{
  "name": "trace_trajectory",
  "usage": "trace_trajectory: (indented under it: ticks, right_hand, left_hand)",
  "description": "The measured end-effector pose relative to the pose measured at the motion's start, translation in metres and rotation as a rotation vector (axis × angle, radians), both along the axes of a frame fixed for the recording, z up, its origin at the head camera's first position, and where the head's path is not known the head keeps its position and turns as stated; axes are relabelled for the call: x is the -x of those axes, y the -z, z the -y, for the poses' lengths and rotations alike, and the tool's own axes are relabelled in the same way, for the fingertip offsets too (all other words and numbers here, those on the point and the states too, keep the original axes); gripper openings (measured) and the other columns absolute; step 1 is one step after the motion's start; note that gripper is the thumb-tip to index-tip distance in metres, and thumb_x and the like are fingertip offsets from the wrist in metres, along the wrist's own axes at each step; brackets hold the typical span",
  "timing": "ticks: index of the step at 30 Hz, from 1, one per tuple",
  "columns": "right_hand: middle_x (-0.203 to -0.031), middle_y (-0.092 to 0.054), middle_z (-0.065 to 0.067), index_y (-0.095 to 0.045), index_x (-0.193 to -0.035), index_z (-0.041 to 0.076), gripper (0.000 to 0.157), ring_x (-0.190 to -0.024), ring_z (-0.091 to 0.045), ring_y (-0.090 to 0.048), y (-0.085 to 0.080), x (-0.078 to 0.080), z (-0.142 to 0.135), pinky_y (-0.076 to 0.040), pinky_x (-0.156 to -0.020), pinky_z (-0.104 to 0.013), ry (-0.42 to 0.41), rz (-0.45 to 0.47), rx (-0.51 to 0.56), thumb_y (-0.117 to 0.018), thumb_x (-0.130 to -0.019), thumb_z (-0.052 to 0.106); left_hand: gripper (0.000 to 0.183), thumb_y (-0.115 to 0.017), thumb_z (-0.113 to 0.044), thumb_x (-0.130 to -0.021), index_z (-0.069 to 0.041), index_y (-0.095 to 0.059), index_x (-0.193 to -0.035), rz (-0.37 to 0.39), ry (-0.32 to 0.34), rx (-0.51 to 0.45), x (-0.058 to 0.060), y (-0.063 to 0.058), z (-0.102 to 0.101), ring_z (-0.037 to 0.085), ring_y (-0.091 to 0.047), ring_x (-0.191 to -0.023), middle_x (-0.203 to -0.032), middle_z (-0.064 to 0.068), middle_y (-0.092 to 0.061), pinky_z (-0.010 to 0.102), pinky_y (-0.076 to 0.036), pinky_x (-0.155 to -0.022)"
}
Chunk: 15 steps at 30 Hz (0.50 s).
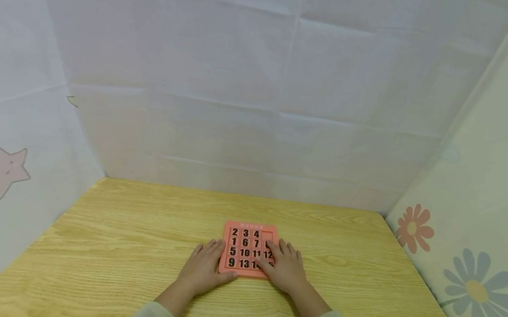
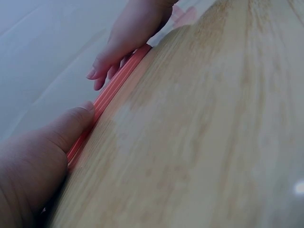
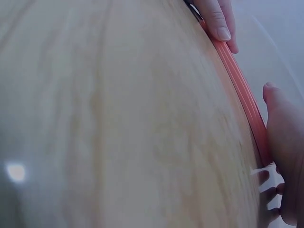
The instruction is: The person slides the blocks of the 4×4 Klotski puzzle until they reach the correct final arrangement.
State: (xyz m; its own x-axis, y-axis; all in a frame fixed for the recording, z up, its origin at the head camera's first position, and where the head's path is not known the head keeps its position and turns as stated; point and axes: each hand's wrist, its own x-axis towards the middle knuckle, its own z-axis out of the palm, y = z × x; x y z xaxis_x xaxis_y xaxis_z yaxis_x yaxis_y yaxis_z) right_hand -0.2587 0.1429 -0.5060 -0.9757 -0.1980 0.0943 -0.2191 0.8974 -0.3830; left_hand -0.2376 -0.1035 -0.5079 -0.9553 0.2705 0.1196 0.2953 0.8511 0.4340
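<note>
A pink number slide puzzle (image 1: 247,275) lies flat on the wooden table, its black-numbered tiles facing up. In the top row 2, 3 and 4 stand left of a vacant slot at the top right corner. My left hand (image 1: 205,270) holds the puzzle's lower left corner, thumb along the front edge and fingers along the left side. Over the right side lies my right hand (image 1: 288,270), its index fingertip at the 8 tile and its thumb above the bottom row, partly covering 14 and 15. In the right wrist view that thumb (image 3: 275,97) is raised above the frame.
The wooden table (image 1: 138,219) extends around the puzzle on every side. A pale cloth wall (image 1: 225,74) rises at the back, with printed side cloths at left and right. Light sleeves cover both forearms.
</note>
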Motion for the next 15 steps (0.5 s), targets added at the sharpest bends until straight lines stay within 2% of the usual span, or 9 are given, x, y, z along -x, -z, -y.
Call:
trace_trajectory:
  ticks: [8, 15]
  right_hand:
    - [-0.159, -0.028, -0.022, -0.044, -0.148, 0.023, 0.07, -0.146, -0.045, -0.026, -0.001, 0.005, 0.012, -0.015, -0.118, -0.067, 0.026, 0.008, 0.054, -0.048, -0.093, 0.065]
    - [-0.161, -0.021, -0.021, -0.047, -0.146, 0.02, 0.07, -0.145, -0.046, -0.026, -0.004, 0.012, 0.024, -0.02, -0.117, -0.066, 0.034, -0.008, 0.031, -0.048, -0.093, 0.065]
  left_hand:
    - [0.1, -0.061, -0.07, -0.082, -0.002, -0.037, -0.15, 0.003, 0.014, -0.012, 0.001, 0.002, 0.0, 0.036, -0.03, -0.147, -0.155, 0.015, -0.039, 0.056, -0.016, -0.123]
    - [0.1, -0.061, -0.07, -0.082, -0.003, -0.036, -0.151, 0.011, 0.012, -0.008, 0.001, 0.001, 0.0, 0.035, -0.029, -0.148, -0.156, 0.015, -0.038, 0.056, -0.016, -0.123]
